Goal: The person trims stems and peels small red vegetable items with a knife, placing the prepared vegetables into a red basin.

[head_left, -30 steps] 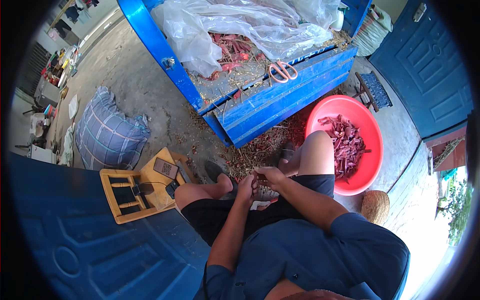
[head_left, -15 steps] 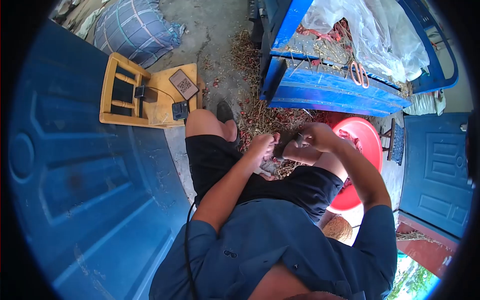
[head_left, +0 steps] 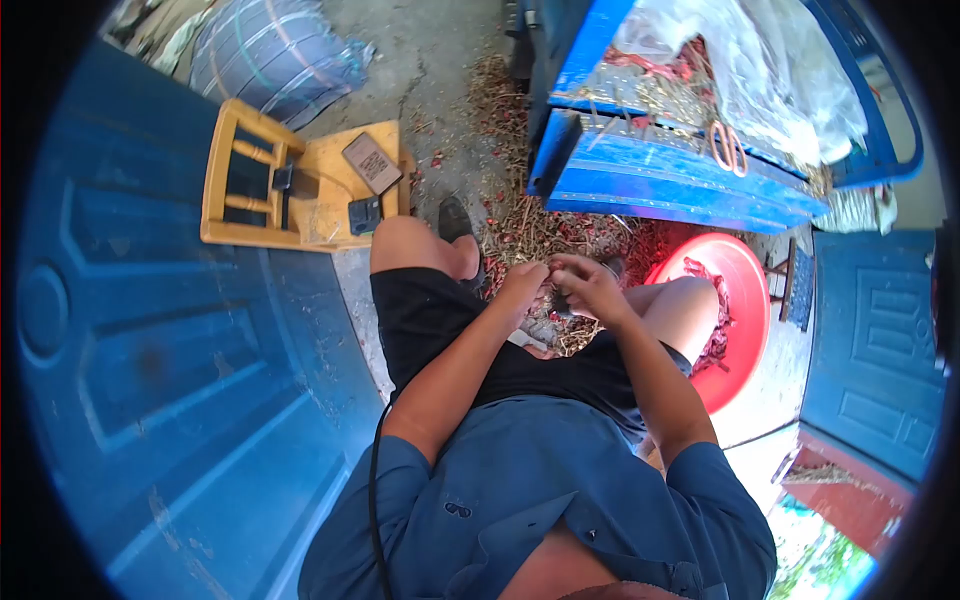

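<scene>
My left hand (head_left: 522,292) is closed over my lap, between my knees. A small red piece (head_left: 556,267) shows at its fingertips; it looks like a dried chili pepper, but it is too small to be sure. My right hand (head_left: 592,288) meets it from the right, its fingers bent and pinched against that spot; what they grip is hidden. To the right of my knee stands a red plastic tub (head_left: 752,300) with long dark-red pods (head_left: 715,340) inside. Dry stems and red bits (head_left: 515,215) litter the floor below my hands.
A blue cart (head_left: 680,185) ahead carries clear plastic sheeting (head_left: 770,80), stalks and orange-handled scissors (head_left: 727,150). On the left, a wooden chair (head_left: 325,190) bears a phone (head_left: 372,163) and a small black device (head_left: 365,215). A checked sack (head_left: 275,60) lies behind it. Blue doors (head_left: 180,370) flank me.
My right hand has moved left, from beside the tub to my left hand, and their fingertips now meet. My left hand has stayed almost in place.
</scene>
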The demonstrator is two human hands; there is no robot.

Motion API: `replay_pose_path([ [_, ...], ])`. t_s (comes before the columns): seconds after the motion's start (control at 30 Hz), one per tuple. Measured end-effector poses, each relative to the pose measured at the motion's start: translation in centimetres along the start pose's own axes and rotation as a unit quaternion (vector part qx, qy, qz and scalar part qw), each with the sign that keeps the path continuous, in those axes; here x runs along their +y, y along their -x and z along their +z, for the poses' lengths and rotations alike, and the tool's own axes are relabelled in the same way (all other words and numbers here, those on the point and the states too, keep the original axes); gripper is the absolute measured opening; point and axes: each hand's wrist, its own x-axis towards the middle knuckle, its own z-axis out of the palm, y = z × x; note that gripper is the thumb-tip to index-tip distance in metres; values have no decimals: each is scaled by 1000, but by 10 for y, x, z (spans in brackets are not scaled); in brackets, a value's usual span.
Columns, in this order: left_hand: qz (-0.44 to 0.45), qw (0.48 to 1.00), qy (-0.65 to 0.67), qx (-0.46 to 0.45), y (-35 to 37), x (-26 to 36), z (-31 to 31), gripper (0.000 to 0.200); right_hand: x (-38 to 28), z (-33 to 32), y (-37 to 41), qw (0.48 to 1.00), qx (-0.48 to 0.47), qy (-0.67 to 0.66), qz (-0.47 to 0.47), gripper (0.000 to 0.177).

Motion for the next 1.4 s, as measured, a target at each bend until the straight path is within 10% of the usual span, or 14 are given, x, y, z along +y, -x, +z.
replay_pose_path([
  [0.23, -68, 993, -100, -1, 10, -5, 17, 19, 12, -11, 13, 997, 41, 17, -65, 19],
  [0.47, -75, 987, -142, 20, -2, -24, 8, 15, -34, -154, 124, 851, 480, -62, -203, 16],
  [0.57, -92, 984, -155, 15, -6, -21, 14, 15, -1, -235, 203, 761, 627, 159, -46, 28],
  [0.7, -106, 982, -153, 19, -18, -27, 21, 17, 33, -274, 207, 707, 633, 307, 76, 33],
  [0.83, -95, 982, -165, 0, -19, -27, 24, 19, -67, -214, 93, 820, 501, 163, -224, 29],
  [0.93, -82, 983, -164, 19, -24, -30, 9, 17, -164, -150, 9, 803, 381, 286, -359, 18],
  [1.03, -64, 985, -152, 42, -12, -19, 1, 19, -219, -124, -78, 636, 391, 479, -461, 24],
  [1.23, -32, 993, -95, 69, 1, -1, -8, 18, -266, -94, -142, 710, 378, 568, -176, 29],
  [1.4, -38, 991, -118, 42, -4, -2, -1, 18, -242, -99, -111, 754, 366, 422, -346, 22],
])
